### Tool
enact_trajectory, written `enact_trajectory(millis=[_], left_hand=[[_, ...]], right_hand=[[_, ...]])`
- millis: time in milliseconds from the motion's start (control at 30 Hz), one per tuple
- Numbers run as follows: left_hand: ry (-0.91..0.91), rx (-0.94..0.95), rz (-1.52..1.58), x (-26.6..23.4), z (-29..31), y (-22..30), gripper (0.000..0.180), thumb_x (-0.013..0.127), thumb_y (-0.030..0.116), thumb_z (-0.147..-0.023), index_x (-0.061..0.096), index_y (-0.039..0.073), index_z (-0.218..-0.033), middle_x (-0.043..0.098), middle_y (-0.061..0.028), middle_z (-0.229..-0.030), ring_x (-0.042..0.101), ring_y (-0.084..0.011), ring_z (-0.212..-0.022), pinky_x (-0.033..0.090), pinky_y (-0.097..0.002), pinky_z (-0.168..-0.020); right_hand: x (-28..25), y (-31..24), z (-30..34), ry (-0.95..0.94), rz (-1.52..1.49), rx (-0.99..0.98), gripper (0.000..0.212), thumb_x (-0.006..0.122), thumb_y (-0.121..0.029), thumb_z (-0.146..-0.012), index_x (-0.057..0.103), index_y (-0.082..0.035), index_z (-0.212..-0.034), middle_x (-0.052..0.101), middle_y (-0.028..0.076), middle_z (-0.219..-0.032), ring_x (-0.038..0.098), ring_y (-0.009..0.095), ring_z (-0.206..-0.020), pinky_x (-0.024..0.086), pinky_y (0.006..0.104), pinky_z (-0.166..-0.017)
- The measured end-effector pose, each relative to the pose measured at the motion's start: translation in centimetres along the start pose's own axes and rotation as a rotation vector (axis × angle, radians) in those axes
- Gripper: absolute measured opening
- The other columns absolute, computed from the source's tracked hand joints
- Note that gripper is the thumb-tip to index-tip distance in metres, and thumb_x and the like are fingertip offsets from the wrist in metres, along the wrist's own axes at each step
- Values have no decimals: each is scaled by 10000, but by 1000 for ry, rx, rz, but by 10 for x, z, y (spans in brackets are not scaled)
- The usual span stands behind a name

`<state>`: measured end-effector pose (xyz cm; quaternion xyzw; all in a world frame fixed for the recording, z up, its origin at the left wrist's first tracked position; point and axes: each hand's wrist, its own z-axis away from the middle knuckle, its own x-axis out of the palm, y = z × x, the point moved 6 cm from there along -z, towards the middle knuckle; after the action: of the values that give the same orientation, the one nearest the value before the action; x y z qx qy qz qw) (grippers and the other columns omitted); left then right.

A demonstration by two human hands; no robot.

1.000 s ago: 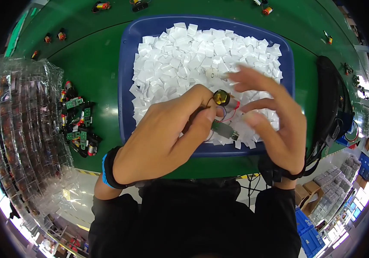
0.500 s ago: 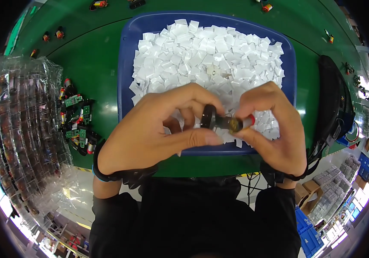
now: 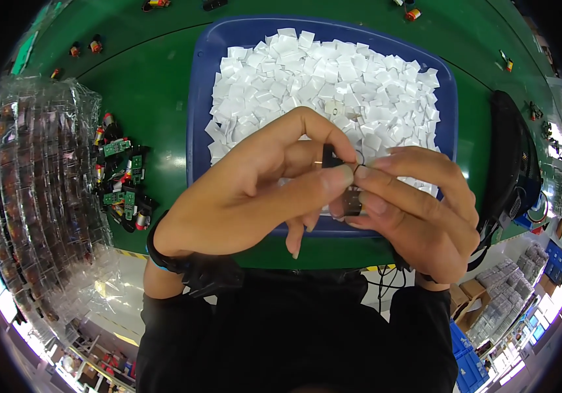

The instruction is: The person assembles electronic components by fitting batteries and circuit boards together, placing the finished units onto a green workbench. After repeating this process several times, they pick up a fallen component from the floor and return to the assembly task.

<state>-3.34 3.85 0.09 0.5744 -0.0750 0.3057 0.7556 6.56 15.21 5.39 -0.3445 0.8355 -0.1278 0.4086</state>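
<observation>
Both of my hands meet over the front of a blue tray (image 3: 199, 98) filled with small white square pieces (image 3: 320, 72). My left hand (image 3: 248, 190) pinches a small black part (image 3: 335, 156) between thumb and forefinger, its other fingers curled loosely below. The fingers of my right hand (image 3: 425, 209) are closed on the same assembly from the right, around its dark lower section (image 3: 352, 202). A thin dark wire seems to loop between the fingertips. Much of the assembly is hidden by the fingers.
Green circuit boards (image 3: 124, 196) with red-ended cylinders lie left of the tray. Beyond them stands a stack of clear plastic blister trays (image 3: 32, 190). A black bag (image 3: 510, 150) sits at the right. Several small parts (image 3: 94, 44) dot the green table's far side.
My right hand has turned and its fingers have come closer to my left fingertips. The assembly has been turned, and its red end no longer shows. The view has shifted slightly.
</observation>
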Motion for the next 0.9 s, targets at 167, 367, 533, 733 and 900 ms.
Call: enact_trajectory(millis=[167,367,533,733,900], left_hand=[[50,-53,-25,-1,-4,-10,350,483,-31,-907,451,-13,-1255,605,-69,-883,614,-103,-720,538,-231,-538],[155,36,-378,-2,-6,-12,315,544,-52,-884,566,-10,-1196,603,-31,-934,591,-97,-752,534,-218,-571],[121,26,-261,-4,-3,-12,303,654,-3,-873,615,-6,-1174,609,-35,-945,605,-103,-777,527,-217,-595],[107,181,-508,-3,0,2,392,744,43,-847,601,-14,-1208,662,-71,-1004,654,-118,-853,546,-239,-673],[172,271,-431,-5,0,5,392,774,54,-826,601,-32,-1167,686,-125,-1040,677,-142,-876,556,-241,-680]], right_hand=[[2,1,1,0,87,58,246,786,66,-687,649,26,-888,731,165,-883,700,286,-855,573,335,-688],[3,8,5,7,54,186,257,789,99,-677,644,24,-875,731,180,-879,684,261,-855,552,299,-691],[-4,12,7,-20,10,250,273,779,120,-674,632,26,-885,732,182,-885,652,242,-884,539,294,-720],[-3,11,7,-39,45,267,284,800,91,-674,621,6,-877,725,162,-860,616,218,-860,525,298,-727],[-8,8,-6,81,49,276,324,859,13,-650,625,-20,-872,657,84,-716,598,183,-797,496,271,-680]])
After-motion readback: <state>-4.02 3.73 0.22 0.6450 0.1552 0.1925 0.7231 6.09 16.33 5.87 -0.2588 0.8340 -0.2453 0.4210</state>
